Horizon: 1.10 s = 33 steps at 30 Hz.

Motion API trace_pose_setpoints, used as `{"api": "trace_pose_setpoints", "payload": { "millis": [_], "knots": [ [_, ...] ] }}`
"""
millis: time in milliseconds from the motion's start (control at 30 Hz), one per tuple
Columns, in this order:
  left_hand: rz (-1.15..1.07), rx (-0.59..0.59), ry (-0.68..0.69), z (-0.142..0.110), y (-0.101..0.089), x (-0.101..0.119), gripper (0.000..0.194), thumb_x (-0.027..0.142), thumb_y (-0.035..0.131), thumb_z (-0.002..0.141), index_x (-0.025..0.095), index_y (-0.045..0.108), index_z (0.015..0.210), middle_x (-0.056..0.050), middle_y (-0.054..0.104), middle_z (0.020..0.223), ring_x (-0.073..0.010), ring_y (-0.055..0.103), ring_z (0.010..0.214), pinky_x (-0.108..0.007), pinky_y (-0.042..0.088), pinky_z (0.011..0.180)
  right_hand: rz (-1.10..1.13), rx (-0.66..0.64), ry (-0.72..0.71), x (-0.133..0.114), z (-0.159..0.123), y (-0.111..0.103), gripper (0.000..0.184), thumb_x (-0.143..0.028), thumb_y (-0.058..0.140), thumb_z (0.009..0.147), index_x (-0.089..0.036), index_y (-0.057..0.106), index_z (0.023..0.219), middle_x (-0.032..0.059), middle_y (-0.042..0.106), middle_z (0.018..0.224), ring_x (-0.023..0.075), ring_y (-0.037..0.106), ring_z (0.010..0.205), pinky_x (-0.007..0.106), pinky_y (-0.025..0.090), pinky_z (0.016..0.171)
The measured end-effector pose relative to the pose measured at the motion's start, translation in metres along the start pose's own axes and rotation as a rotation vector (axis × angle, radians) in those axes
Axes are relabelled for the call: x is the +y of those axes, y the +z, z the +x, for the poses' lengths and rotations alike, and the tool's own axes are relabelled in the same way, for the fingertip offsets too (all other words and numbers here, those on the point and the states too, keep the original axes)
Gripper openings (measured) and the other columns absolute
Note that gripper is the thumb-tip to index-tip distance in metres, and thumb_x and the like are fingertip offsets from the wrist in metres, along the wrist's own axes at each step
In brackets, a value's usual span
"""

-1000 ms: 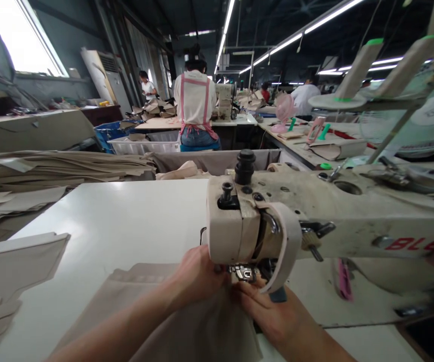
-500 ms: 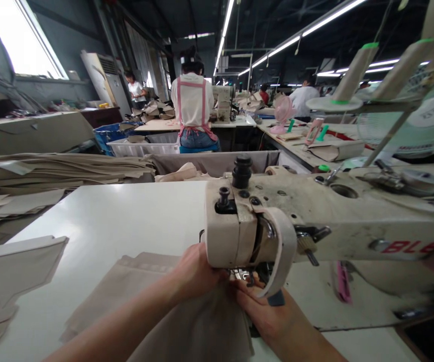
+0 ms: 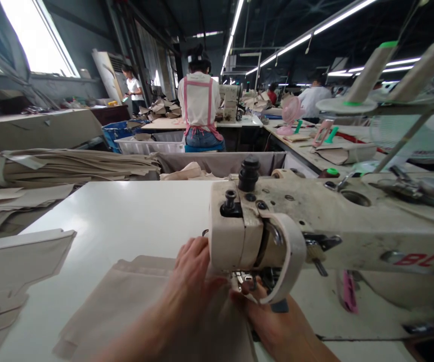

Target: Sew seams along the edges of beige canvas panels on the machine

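One worn cream-coloured industrial sewing machine (image 3: 315,226) stood on the white desk (image 3: 126,216), and one flat piece of beige woven fabric (image 3: 119,301) lay spread in front of it, reaching from the desk's near left up under the machine's head. Two hands worked on that fabric. The left hand (image 3: 192,281) lay flat on the cloth just left of the small metal presser foot (image 3: 244,278), its fingers (image 3: 187,249) stretched out and only slightly apart, pressing the cloth down rather than gripping it. The right hand (image 3: 273,322) sat just right of the foot, its fingers curled and pinching the fabric's edge close beneath the foot, though how tightly could not be told. The fabric thus ran between both hands and under the foot.

Two tall pale thread cones with green tops (image 3: 371,70) stood on the stand at the right. One stack of beige cut pieces (image 3: 70,166) lay beyond the desk at the left, and one more pale cut panel (image 3: 17,261) at the near left. One person in a white top with pink apron straps (image 3: 199,108) sat facing away.
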<state>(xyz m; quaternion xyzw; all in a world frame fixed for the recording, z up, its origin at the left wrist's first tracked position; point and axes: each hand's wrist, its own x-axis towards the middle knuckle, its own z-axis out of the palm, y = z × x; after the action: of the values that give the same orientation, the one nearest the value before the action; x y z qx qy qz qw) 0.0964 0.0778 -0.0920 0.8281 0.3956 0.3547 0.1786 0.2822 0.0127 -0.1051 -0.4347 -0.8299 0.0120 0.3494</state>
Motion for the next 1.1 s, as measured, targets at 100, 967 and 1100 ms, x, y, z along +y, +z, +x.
{"api": "trace_pose_setpoints", "payload": {
  "millis": [100, 967, 1100],
  "knots": [
    [-0.165, -0.053, 0.023, -0.045, 0.012, 0.004, 0.077, 0.029, 0.086, 0.049, 0.021, 0.049, 0.116, -0.009, 0.059, 0.108, -0.0277, 0.059, 0.093, -0.038, 0.054, 0.079, 0.144, -0.058, 0.081, -0.009, 0.0, -0.007, 0.03, -0.015, 0.038, 0.097, -0.021, 0.068, 0.101, 0.008, 0.072, 0.095, 0.0211, 0.067, 0.09, 0.032, 0.055, 0.078],
    [-0.299, -0.163, -0.365, -0.054, -0.013, 0.039, 0.015, 0.019, 0.059, 0.087, 0.018, 0.064, 0.073, 0.001, 0.06, 0.068, -0.0147, 0.056, 0.065, -0.023, 0.043, 0.058, 1.002, 0.025, 0.999, -0.049, -0.029, 0.008, 0.052, -0.03, 0.062, 0.085, -0.019, 0.039, 0.131, -0.0065, 0.057, 0.068, 0.0163, 0.061, 0.065, 0.033, 0.058, 0.066],
    [-0.137, -0.003, 0.006, -0.055, -0.014, 0.04, 0.016, 0.012, 0.055, 0.089, 0.017, 0.062, 0.076, -0.002, 0.059, 0.07, -0.015, 0.054, 0.066, -0.024, 0.044, 0.06, 1.288, -0.005, 1.17, -0.055, -0.029, 0.009, 0.052, -0.026, 0.081, 0.066, -0.019, 0.06, 0.113, -0.0055, 0.065, 0.066, 0.0158, 0.066, 0.06, 0.029, 0.056, 0.063]
  ]
}}
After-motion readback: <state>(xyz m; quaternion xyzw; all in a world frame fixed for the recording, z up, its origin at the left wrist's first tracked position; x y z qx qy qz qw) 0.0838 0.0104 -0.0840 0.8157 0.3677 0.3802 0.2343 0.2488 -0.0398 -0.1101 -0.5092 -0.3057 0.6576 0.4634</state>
